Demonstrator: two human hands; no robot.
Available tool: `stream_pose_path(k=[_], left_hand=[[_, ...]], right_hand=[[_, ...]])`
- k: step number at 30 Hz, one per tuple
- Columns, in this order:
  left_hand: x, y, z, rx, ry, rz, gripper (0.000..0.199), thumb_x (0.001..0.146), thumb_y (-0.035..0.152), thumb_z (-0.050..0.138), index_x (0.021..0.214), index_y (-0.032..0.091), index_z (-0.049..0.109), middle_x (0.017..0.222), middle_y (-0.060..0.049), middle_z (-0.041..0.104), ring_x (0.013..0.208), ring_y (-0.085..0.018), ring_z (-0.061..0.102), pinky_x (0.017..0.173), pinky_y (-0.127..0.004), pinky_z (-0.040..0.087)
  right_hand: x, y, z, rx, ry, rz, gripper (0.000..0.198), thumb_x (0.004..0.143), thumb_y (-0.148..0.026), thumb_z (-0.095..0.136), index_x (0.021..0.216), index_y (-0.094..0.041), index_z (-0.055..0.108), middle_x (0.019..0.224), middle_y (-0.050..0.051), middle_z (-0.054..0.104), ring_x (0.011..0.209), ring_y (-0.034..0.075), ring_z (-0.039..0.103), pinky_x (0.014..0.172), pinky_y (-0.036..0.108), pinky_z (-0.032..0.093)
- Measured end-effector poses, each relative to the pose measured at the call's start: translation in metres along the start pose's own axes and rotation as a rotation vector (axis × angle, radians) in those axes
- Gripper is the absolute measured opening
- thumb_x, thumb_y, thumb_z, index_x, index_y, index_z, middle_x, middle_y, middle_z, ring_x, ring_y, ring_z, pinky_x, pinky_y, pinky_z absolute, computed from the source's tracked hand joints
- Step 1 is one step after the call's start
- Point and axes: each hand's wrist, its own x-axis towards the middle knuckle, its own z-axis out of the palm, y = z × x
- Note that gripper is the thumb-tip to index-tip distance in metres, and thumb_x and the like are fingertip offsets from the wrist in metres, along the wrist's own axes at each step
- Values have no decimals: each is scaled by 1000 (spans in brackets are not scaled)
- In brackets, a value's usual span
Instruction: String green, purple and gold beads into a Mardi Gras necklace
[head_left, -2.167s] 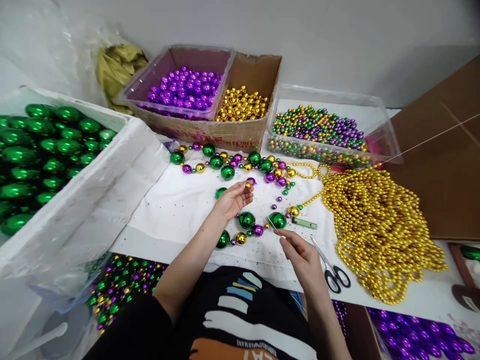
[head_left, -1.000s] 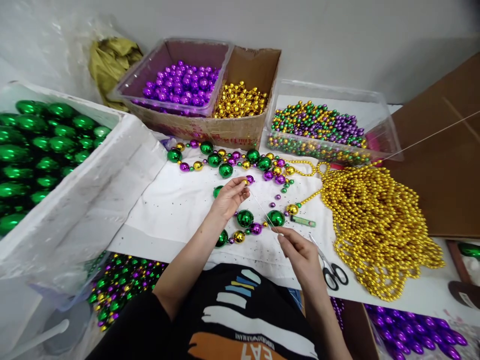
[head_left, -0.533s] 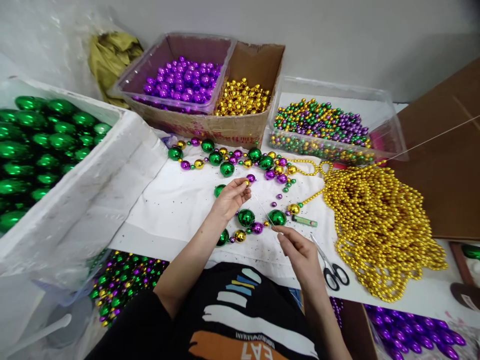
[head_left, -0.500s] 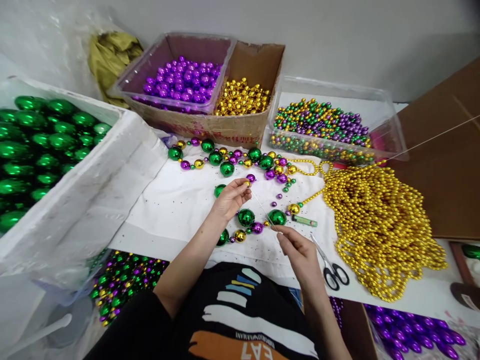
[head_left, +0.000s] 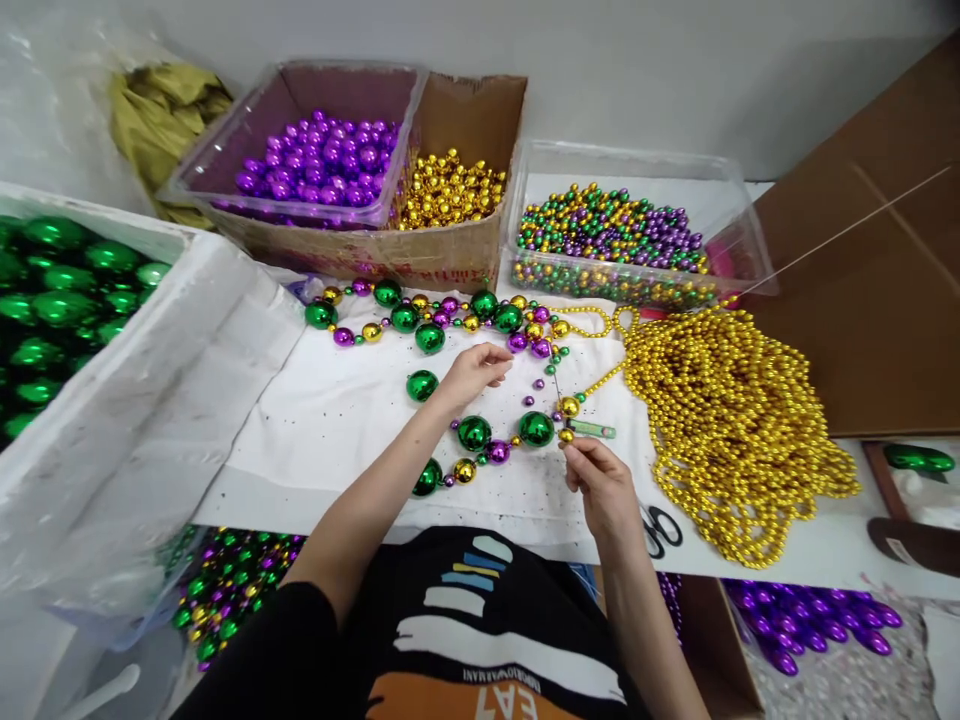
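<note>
Head view: white cloth [head_left: 300, 430] with dark specks under both hands' fingers, spread over a white table [head_left: 705, 552]. Gray wall [head_left: 637, 70] beyond the fingers, brown cardboard panel [head_left: 862, 250] well off to their right.

Right hand [head_left: 606, 485]: thumb and forefinger pinching a gold bead [head_left: 566, 436], thin line rising near it. Left hand [head_left: 474, 374]: fingers loosely curled, purple balls just past the tips; can't make out whether anything sits between them. Front bead strand [head_left: 499, 452] lies left of the right fingertips, partly behind the left forearm.

Counts: four big green balls [head_left: 536, 428] around that forearm, six more among the back beads [head_left: 405, 318] beyond the left fingers. Two small purple beads [head_left: 538, 384] between the hands. One green lighter [head_left: 591, 429] just past the right fingertips, one pair of scissors [head_left: 665, 532] beside the right wrist, one heap of gold chains [head_left: 742, 430] right of those fingers. Farther beyond the fingers: one cardboard box [head_left: 375, 255], one clear tray [head_left: 637, 152] of mixed beads. One white box [head_left: 157, 385] of green balls, well left of the left fingers.
</note>
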Motion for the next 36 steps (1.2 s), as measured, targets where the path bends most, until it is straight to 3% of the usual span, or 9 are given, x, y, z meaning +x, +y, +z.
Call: stream_pose_path(k=[3,6,11,14,18,22,25,30,36], left_hand=[[27,5,2,315,133,131,12,73,5,68,73,17,68,76,-3,63,76,-17,57,79,-28,44],[40,7,-2,621,303,214,16,74,4,67,72,19,63,89,-8,62,98,-26,58,95,-35,40],[36,-6,-5,810,274,114,24,67,3,74,69,19,56,99,-9,59,106,-30,57,100,-39,38],[28,-10,-7,573,226,118,21,66,4,75,73,18,61,89,-5,60,93,-23,60,89,-32,44],[11,-7,-17,-67,31,5,23,75,22,77,95,18,67,85,-2,65,71,-13,63,68,-24,48],[-8,-4,-25,-415,-21,-55,26,78,23,75,102,16,66,97,-6,71,74,-13,69,65,-22,50],[-15,-5,-26,-536,30,-113,21,87,31,69,100,14,66,94,-9,74,70,-12,69,62,-21,50],[-16,-8,-27,-576,64,-182,35,92,47,61,92,12,66,90,-12,76,60,-10,65,57,-20,49],[-21,-5,-25,-597,44,-207,39,93,51,56,90,13,66,85,-10,76,57,-9,63,56,-20,50]], right_hand=[[-1,-1,-2,46,-8,17,27,68,-41,79,79,-18,69,66,-1,58,49,9,42,44,24,32],[-2,-1,-4,69,-17,23,25,68,-38,80,80,-18,71,69,0,61,48,8,41,44,24,32],[-2,1,-1,66,-67,37,24,68,-38,80,80,-18,72,68,-1,59,48,7,40,44,24,30],[-4,0,3,1,-96,28,26,69,-41,78,80,-18,72,62,-2,55,48,8,39,45,24,30],[-10,-2,5,-124,-85,1,26,72,-43,76,80,-19,72,64,-2,56,50,9,37,45,23,28],[-16,-3,7,-195,-102,-26,25,75,-43,73,80,-19,71,66,0,57,53,9,37,46,23,28],[-20,-5,11,-236,-132,-42,25,77,-44,71,82,-19,71,70,2,61,56,12,42,47,24,30],[-23,-4,16,-262,-157,-67,23,78,-42,72,83,-19,72,78,4,66,71,16,55,60,27,43],[-23,0,14,-283,-157,-89,22,78,-42,72,81,-20,72,80,3,67,76,18,57,70,30,46]])
